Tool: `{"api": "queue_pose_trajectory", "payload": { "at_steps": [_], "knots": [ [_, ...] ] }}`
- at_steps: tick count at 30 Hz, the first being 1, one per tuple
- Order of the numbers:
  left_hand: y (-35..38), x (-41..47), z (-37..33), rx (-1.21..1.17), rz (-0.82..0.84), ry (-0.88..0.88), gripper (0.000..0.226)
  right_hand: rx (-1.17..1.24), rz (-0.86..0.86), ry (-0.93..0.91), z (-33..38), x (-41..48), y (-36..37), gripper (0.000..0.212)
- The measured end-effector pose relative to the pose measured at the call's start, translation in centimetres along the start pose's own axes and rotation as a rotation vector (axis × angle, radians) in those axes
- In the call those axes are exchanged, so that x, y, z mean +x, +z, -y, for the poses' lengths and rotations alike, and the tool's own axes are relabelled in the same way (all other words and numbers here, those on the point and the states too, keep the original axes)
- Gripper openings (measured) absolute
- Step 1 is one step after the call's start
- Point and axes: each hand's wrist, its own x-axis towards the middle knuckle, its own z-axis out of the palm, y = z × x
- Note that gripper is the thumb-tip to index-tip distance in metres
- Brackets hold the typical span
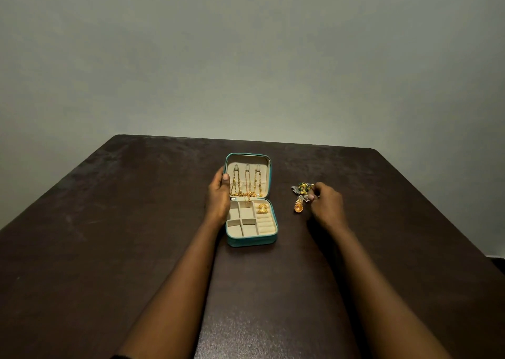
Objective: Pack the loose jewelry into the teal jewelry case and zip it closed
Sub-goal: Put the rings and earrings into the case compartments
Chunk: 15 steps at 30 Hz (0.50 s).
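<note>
My left hand (220, 194) is gripping the teal jewelry case (251, 240); my right hand (326, 204) is pinching clustered earrings (299, 189) beside it, possibly snagging others.

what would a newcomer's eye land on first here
The open teal jewelry case at mid-table, its raised lid hung with gold chains, and gold earrings in its far right compartment. The left hand holds the lid's left edge, while the right hand curls its fingers at the loose jewelry heaped right of the case on the dark table.
</note>
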Motion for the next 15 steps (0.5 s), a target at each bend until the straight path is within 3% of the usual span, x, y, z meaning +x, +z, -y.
{"api": "queue_pose_trajectory", "payload": {
  "at_steps": [7,15],
  "knots": [
    [-0.1,0.0,-0.1,0.004,0.002,-0.012,0.036,0.348,0.026,0.081,0.6,0.2,-1.1,0.022],
    [-0.1,0.0,0.0,0.012,-0.001,-0.006,0.034,1.004,0.208,0.347,1.7,-1.4,-1.8,0.022]
  ]
}}
